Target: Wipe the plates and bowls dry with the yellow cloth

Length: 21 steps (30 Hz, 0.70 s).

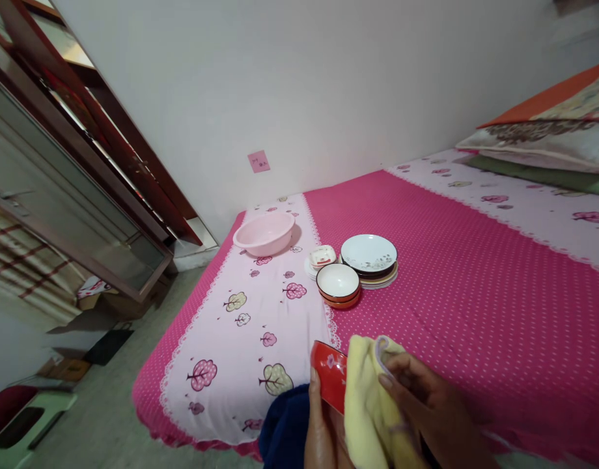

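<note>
Close to the bed's near edge, my left hand (320, 426) grips a red bowl (330, 374) with a small flower pattern, tilted on its side. A yellow cloth (370, 397) with a purple edge covers the bowl's right part. My right hand (424, 397) pinches the cloth against the bowl; some of its fingers are hidden behind the fabric. Beyond the hands stands a short stack of orange bowls (339, 299) with white insides. Behind it are a stack of plates (369, 253) and small white dishes (321, 255).
A pink basin (265, 236) rests on the bed's far left part. The bed has a pink dotted cover (456, 260). Folded bedding and pillows (548, 140) lie at the right. Dark blue fabric (287, 426) shows below. A stool (30, 423) stands at the lower left.
</note>
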Each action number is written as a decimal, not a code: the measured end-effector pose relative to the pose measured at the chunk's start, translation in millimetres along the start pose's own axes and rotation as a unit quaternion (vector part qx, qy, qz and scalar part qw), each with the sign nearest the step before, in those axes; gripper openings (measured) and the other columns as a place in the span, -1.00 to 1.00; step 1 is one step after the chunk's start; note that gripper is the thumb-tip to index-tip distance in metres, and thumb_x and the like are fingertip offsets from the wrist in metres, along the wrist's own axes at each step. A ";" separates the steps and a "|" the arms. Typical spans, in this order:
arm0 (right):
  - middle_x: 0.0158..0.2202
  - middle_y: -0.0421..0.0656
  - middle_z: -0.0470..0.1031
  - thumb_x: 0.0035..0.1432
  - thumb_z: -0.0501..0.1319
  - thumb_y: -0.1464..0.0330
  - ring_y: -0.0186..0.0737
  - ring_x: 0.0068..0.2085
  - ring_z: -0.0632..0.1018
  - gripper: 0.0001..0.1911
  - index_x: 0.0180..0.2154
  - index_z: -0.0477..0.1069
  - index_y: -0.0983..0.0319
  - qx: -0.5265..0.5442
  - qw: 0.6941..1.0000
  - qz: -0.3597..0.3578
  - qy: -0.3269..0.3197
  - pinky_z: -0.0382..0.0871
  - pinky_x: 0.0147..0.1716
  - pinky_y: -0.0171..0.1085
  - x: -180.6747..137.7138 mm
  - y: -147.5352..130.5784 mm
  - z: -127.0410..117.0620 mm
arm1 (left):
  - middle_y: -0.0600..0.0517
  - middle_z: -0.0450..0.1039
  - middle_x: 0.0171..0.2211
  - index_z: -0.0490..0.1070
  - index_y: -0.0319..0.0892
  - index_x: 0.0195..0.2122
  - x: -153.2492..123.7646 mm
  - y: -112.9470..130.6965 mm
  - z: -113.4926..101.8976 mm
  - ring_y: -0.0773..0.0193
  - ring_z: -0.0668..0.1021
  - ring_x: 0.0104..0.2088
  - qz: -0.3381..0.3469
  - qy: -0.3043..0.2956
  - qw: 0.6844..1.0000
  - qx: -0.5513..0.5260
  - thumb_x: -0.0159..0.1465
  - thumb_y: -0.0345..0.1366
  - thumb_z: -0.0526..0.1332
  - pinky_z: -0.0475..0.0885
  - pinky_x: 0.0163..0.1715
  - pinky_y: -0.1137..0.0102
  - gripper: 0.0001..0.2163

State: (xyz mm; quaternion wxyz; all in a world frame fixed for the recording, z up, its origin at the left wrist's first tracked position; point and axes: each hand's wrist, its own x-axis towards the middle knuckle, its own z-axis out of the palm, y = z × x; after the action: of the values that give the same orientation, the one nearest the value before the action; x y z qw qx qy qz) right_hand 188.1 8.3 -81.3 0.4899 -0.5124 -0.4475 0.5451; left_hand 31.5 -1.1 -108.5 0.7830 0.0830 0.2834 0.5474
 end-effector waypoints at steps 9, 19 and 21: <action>-0.39 -0.19 0.57 0.25 0.27 0.13 -0.16 -0.32 0.61 -0.77 -0.33 0.48 0.13 -0.122 0.977 -0.174 -0.014 0.54 -0.29 -0.32 -6.8 4.7 7.8 | -0.17 0.54 0.16 0.60 -0.23 0.08 -0.1 9.9 3.4 -0.11 0.42 0.29 0.005 0.020 0.998 -0.065 0.42 0.12 -0.03 0.29 0.31 0.09 -0.40; -0.04 -0.13 0.52 0.34 0.11 0.46 -0.20 -0.04 0.61 -0.65 0.11 0.34 0.06 -0.221 0.888 -0.402 -0.034 0.55 -0.01 -0.31 1.2 20.5 7.3 | -0.24 0.58 0.07 0.58 -0.31 0.08 -1.2 8.8 4.7 -0.13 0.50 0.21 -0.041 0.026 0.997 -0.057 0.41 0.12 0.01 0.42 0.20 0.11 -0.39; 0.04 -0.08 0.50 0.31 0.17 0.46 -0.16 0.09 0.56 -0.60 0.15 0.33 0.10 -0.269 0.862 -0.430 -0.012 0.48 0.12 -0.29 4.1 28.5 8.2 | -0.23 0.58 0.09 0.57 -0.26 0.10 -1.5 8.3 4.1 -0.13 0.50 0.20 -0.039 0.017 0.998 -0.051 0.38 0.10 0.09 0.44 0.18 0.10 -0.44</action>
State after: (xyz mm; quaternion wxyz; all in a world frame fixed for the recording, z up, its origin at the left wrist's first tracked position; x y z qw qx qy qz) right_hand 177.8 9.1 -109.4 0.5133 -0.3740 -0.7588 0.1447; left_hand 26.5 1.5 -100.9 0.8021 0.0230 0.2712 0.5315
